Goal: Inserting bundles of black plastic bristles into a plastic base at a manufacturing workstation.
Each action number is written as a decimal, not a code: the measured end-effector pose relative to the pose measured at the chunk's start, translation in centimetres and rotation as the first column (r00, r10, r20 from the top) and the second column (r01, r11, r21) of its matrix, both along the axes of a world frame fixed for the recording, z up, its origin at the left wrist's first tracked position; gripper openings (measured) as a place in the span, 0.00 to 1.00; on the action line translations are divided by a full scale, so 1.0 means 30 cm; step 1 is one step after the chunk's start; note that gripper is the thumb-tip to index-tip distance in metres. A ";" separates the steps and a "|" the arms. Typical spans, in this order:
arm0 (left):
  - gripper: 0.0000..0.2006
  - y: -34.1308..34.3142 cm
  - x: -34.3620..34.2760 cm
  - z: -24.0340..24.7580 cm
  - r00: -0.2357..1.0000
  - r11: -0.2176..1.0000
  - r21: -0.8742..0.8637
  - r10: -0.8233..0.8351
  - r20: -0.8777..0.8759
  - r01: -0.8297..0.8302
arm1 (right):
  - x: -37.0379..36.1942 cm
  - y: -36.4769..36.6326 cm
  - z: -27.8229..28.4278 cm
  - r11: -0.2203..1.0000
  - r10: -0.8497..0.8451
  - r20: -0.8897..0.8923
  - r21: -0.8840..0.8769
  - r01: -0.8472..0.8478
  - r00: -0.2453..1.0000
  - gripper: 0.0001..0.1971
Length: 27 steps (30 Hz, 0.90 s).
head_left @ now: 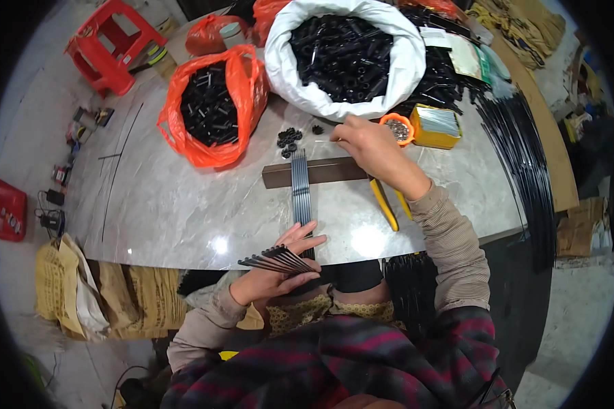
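A flat row of thin metal umbrella ribs (300, 194) lies side by side across a dark brown bar (280, 176) on the table. My left hand (280, 273) is closed on the near part of these ribs, with fingers over the row. Black rib ends (280, 255) fan out above its palm. Beyond the bar, my right hand (375, 153) is raised in a pinch, and a thin pale wire (323, 141) seems to stick out leftward from its fingertips. Small black notched rings (290, 136) lie just past the far rib tips; another ring (318, 129) sits apart.
Yellow-handled pliers (383, 204) lie beneath my right wrist. An orange dish (408, 140) of small metal parts stands beside a yellow box (436, 140) of thin wires. A red bag (252, 88) and a white sack (280, 65) hold black parts. Long black rods (525, 163) overhang the right edge.
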<state>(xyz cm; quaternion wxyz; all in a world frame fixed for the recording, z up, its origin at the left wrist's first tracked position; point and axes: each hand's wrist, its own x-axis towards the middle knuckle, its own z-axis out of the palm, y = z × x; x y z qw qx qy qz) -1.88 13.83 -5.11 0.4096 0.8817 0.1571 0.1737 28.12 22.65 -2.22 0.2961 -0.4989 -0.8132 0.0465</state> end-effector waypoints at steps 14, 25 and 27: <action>0.06 0.001 -0.010 -0.011 0.999 0.999 0.014 0.034 0.032 -0.035 | -0.058 0.037 -0.046 1.000 0.029 0.099 -0.001 -0.029 0.995 0.05; 0.07 0.004 -0.010 -0.016 0.999 0.999 -0.010 0.034 0.003 -0.034 | -0.064 0.043 -0.059 1.000 0.022 0.122 0.016 -0.024 0.992 0.06; 0.07 0.004 -0.009 -0.016 0.999 0.999 -0.009 0.034 0.004 -0.034 | -0.065 0.044 -0.061 0.999 0.025 0.116 0.018 -0.027 0.993 0.06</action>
